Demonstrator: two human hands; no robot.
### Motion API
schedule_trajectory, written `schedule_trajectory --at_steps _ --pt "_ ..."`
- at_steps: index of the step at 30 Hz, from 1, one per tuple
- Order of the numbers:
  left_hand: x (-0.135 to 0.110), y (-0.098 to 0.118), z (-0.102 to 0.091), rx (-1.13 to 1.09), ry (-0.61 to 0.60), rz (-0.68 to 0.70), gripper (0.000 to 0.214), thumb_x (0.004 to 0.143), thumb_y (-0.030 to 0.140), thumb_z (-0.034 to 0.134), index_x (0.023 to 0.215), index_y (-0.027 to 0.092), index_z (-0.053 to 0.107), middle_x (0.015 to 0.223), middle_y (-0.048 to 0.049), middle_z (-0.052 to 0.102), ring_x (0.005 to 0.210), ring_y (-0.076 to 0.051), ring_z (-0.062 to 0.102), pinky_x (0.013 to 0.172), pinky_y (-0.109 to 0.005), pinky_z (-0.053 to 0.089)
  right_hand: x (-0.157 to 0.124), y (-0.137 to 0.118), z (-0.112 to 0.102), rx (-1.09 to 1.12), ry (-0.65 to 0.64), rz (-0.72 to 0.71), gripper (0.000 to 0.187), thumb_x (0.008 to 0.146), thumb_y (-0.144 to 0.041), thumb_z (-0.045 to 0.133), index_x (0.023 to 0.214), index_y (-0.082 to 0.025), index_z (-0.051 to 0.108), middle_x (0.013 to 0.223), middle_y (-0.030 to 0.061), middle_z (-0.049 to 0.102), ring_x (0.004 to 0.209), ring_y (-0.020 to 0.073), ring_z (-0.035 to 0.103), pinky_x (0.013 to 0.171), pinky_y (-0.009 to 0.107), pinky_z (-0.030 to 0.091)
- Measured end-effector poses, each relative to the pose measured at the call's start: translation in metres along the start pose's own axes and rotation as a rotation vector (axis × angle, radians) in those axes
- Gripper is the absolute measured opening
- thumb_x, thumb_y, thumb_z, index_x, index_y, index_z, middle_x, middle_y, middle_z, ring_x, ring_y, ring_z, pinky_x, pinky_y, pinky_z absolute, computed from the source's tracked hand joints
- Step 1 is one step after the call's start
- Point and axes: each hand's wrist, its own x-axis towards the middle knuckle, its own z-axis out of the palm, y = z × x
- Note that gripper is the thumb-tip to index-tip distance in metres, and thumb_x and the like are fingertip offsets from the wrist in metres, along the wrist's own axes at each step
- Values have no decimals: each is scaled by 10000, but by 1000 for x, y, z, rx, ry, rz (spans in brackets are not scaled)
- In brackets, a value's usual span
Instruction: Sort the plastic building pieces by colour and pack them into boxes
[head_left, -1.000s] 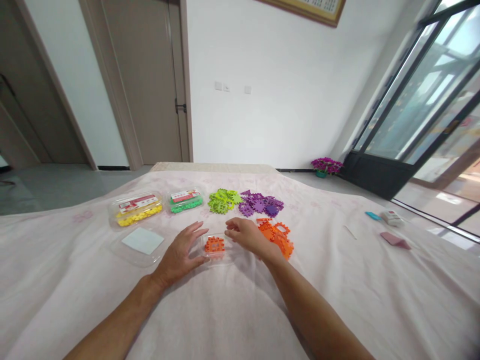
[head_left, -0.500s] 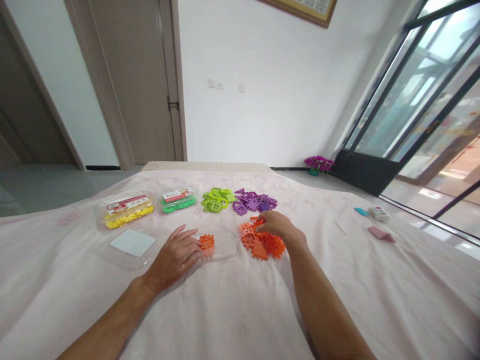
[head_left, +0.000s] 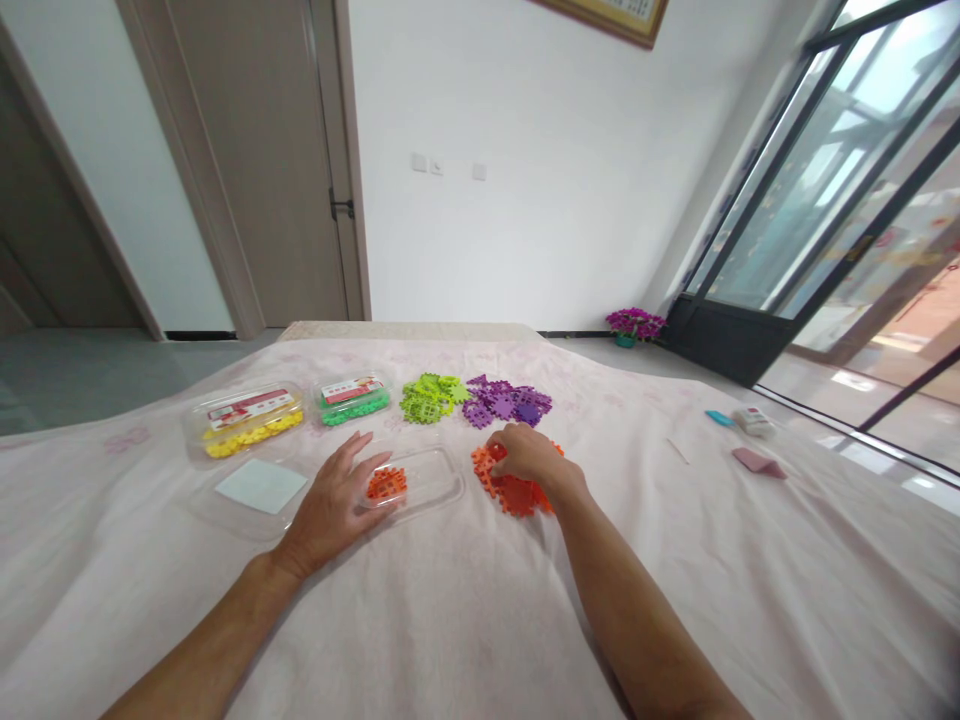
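A clear plastic box [head_left: 439, 478] lies on the pink cloth with some orange pieces [head_left: 387, 485] at its left end. My left hand [head_left: 334, 500] rests flat against that end, fingers spread. Just right of the box is a pile of orange pieces [head_left: 514, 490]. My right hand [head_left: 529, 455] sits on top of that pile with its fingers curled down into the pieces; what they grip is hidden.
Behind are a lime-green pile [head_left: 426, 397] and a purple pile [head_left: 506, 402], a box of green pieces [head_left: 352, 402], a box of yellow pieces [head_left: 246, 425], and a clear lid with a white card [head_left: 259, 487]. Small items [head_left: 754, 422] lie at the far right.
My right hand went from the clear box over to the orange pile and now curls on its left part. My left hand stayed at the box's left end.
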Motion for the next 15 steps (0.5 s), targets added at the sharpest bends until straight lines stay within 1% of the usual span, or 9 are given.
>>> schedule_trajectory --at_steps 3,5,7,9,12,13,15 --pt "-2 -1 3 -72 -49 -155 707 803 539 682 1408 235 478 1561 -149 277 1426 -338 353 1130 -494 387 3 -2 6 -22 -7 2 401 713 -295 757 1108 -232 732 1065 90 691 991 246 606 782 288 424" --pt "-3 -2 4 -128 -90 -218 714 794 558 683 1402 239 485 1558 -148 270 1414 -337 376 1119 -490 402 4 -2 7 -19 19 1 297 744 -241 708 1038 -219 747 1030 86 695 962 230 612 756 277 416" --pt "-2 -2 4 -177 -109 -241 678 781 567 692 1355 243 533 1539 -140 301 1394 -330 409 1125 -488 395 4 -1 7 -10 34 1 220 761 -196 658 958 -208 754 1001 84 697 939 217 617 733 269 409" --pt "-2 -2 3 -212 -101 -243 633 769 570 702 1299 246 582 1520 -131 332 1377 -324 433 1134 -488 382 4 0 8 27 13 -8 228 749 -201 660 960 -211 748 1005 75 698 924 208 623 711 260 404" --pt "0 1 0 -233 -97 -243 604 757 575 712 1256 248 614 1512 -126 344 1372 -321 441 1131 -482 388 5 1 11 112 -45 -48 362 705 -246 716 1067 -241 724 1052 54 697 933 200 629 701 243 402" --pt "0 2 -1 -234 -102 -243 602 753 576 714 1250 250 618 1512 -126 344 1373 -321 440 1128 -480 392 5 0 12 129 -57 -55 374 696 -247 725 1069 -247 721 1057 47 698 937 197 630 698 238 400" --pt "0 3 -2 -233 -115 -243 604 748 580 717 1248 254 621 1517 -126 342 1372 -324 442 1122 -477 401 6 -1 14 144 -65 -43 328 683 -228 730 1011 -239 726 1037 37 703 926 190 631 679 229 392"
